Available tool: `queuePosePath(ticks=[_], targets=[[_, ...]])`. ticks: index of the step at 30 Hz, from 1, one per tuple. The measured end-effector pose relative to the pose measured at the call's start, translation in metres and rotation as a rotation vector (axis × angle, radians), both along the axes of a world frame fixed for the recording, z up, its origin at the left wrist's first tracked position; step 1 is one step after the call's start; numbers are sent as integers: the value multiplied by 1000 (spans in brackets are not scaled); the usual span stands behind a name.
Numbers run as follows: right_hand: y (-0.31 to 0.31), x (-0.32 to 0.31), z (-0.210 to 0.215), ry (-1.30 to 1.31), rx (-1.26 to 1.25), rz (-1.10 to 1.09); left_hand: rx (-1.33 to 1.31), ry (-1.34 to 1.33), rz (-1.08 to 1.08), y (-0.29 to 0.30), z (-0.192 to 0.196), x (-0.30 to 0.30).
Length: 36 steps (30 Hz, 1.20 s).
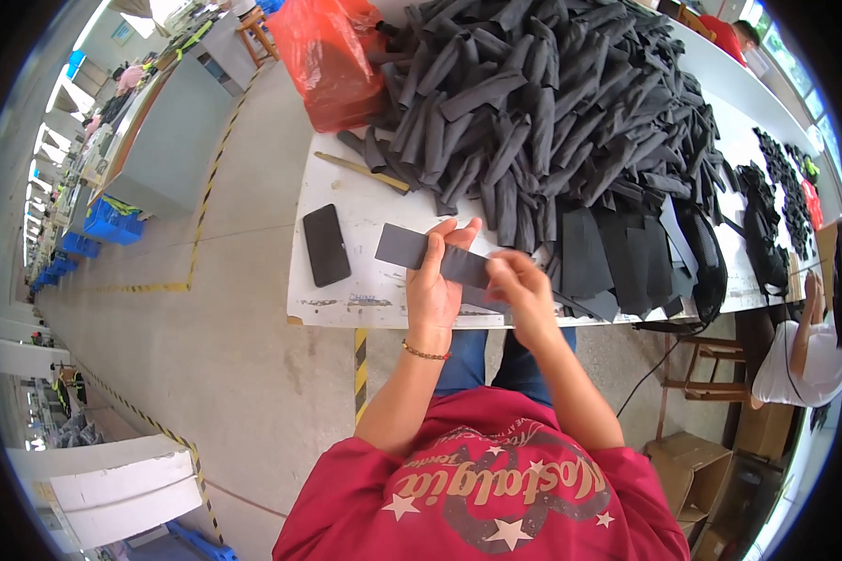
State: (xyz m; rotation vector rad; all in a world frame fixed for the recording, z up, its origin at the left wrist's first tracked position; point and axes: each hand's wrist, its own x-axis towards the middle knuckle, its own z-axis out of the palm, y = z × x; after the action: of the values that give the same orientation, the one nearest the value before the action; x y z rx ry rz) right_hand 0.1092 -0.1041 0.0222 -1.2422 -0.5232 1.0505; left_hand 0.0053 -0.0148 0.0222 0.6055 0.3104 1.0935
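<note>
One orange-red plastic bag point(327, 70) sits on the white desk point(374, 210), beyond the left fingers and off to their left. Nearer, just left of those fingers, lies one black phone point(326, 245); one slim yellowish stick point(360, 172) lies between bag and phone. The left hand point(433, 285) comes up from a nearly upright forearm, palm turned up, thumb pressed over the near face of one dark grey strip point(465, 267), the other fingers behind it, closed on it with no gap to spare. The strip is above the desk's near edge, its long axis slanting from a free end left of the left thumb down to the right fingers. The right hand point(522, 294), forearm leaning leftward, has its fingers curled at the strip's right end; they are blurred, so their exact closure I cannot tell. Beyond both hands' fingers rises one heap of dark pieces point(543, 112), too many to count. Right of the right fingers, several flat black pieces point(585, 257) overlap, their number unclear.
</note>
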Motion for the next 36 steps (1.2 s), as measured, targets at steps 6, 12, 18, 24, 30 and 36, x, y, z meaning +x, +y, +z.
queuePosePath(ticks=[6,12,18,24,30,36], targets=[[0,4,-23,152,20,-101,-71,-7,-31,2,-15,2],[4,-11,-19,-76,-2,134,-187,-42,19,5,-26,0],[-1,-9,-15,83,-37,102,-291,-87,4,5,-32,-1],[-22,5,-1,-448,-203,204,-299,-73,-84,11,-52,-5],[-29,24,4,-411,-153,107,-181,-156,88,38,-34,-22],[12,-10,-13,-65,-44,53,-184,-64,33,25,-37,-8]])
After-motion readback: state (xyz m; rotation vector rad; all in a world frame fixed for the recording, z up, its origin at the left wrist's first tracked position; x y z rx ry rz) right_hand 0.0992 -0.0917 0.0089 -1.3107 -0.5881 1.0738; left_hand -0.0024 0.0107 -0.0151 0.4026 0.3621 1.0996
